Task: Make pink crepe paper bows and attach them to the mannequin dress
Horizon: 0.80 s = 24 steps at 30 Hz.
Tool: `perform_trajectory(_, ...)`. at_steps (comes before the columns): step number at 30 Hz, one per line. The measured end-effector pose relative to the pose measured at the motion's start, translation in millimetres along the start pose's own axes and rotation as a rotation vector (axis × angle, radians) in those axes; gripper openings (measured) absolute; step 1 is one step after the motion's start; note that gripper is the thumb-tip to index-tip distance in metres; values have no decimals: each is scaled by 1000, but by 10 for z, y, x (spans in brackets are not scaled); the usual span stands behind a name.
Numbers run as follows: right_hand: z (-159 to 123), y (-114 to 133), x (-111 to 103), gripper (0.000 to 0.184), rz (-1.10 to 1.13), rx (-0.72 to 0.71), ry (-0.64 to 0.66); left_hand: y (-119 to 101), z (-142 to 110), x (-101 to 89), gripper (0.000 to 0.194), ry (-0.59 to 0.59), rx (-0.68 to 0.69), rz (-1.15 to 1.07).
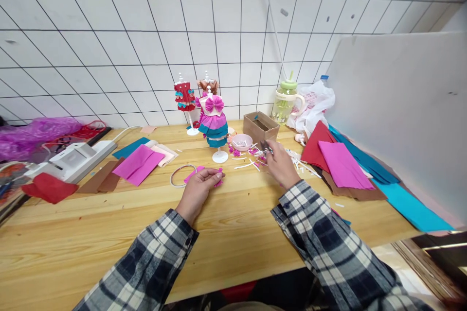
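Observation:
My left hand (pixel 200 189) is closed over a magenta crepe paper piece (pixel 220 178), whose edges show past the fingertips and behind the knuckles. Just left of that hand, a tape roll (pixel 172 180) lies flat on the wooden table. My right hand (pixel 280 163) is closed around small dark scissors (pixel 267 147), mostly hidden by the fingers, over paper scraps. Beyond both hands stands a miniature dress form (pixel 212 121) in a pink, white and teal paper dress with a big bow. A red-dressed form (pixel 185 97) and another with brown ruffles stand behind it.
At centre back are a pink bowl (pixel 242 143), a cardboard box (pixel 260 127) and a green-lidded jug (pixel 286 102). Folded crepe sheets (pixel 345 165) lie right, beside a white panel (pixel 404 116). Left are more sheets (pixel 138 164) and a power strip (pixel 73 161).

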State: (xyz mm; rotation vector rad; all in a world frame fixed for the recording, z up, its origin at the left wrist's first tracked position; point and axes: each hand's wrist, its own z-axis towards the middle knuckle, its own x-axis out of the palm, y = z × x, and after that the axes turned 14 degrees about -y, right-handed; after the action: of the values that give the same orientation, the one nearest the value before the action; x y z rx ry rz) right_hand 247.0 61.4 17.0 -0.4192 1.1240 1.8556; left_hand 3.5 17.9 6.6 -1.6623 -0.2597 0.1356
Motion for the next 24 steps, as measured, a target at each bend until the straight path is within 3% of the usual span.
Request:
perform_trajectory(3, -162, 220, 119, 46, 249, 24, 252, 10, 11, 2, 35, -27, -19, -17)
perform_trajectory(7, -379, 445, 221, 20, 341, -54, 363, 25, 32, -6, 34, -5, -12, 0)
perform_trajectory(10, -463, 495, 249, 29, 320, -124, 439, 33, 34, -11, 32, 37, -29, -24)
perform_trajectory(24, -493, 464, 289, 32, 290, -217, 483, 19, -33, 11, 29, 99, -58, 6)
